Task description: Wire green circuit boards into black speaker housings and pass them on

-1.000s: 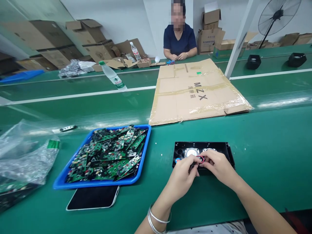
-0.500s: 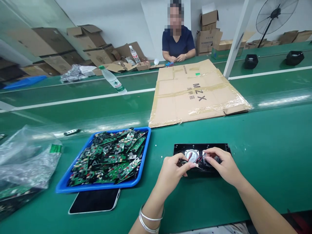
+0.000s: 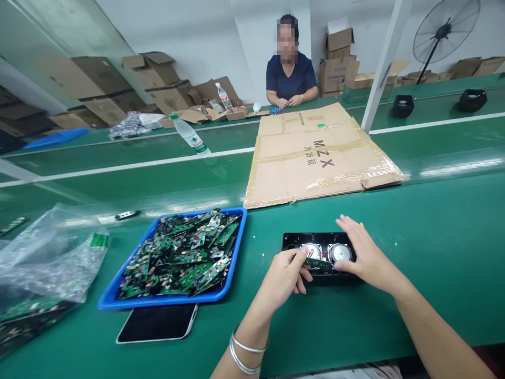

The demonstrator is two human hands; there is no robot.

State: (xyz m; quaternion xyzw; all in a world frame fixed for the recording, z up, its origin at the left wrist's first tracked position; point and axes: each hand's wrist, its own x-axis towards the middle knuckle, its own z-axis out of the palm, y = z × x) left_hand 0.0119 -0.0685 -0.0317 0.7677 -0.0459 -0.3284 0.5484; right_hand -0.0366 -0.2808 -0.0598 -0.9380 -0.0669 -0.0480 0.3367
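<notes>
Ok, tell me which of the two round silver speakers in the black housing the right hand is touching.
The right-hand round silver speaker in the black rectangular plastic housing: the right hand rests against it, while the other speaker sits nearer the left hand.

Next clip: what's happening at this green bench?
A person works on a black speaker housing with two round speaker drivers. The left hand pinches a small green circuit board at its front edge; the right hand rests open over its right end. A blue tray of circuit boards sits left. Another person sits opposite.
</notes>
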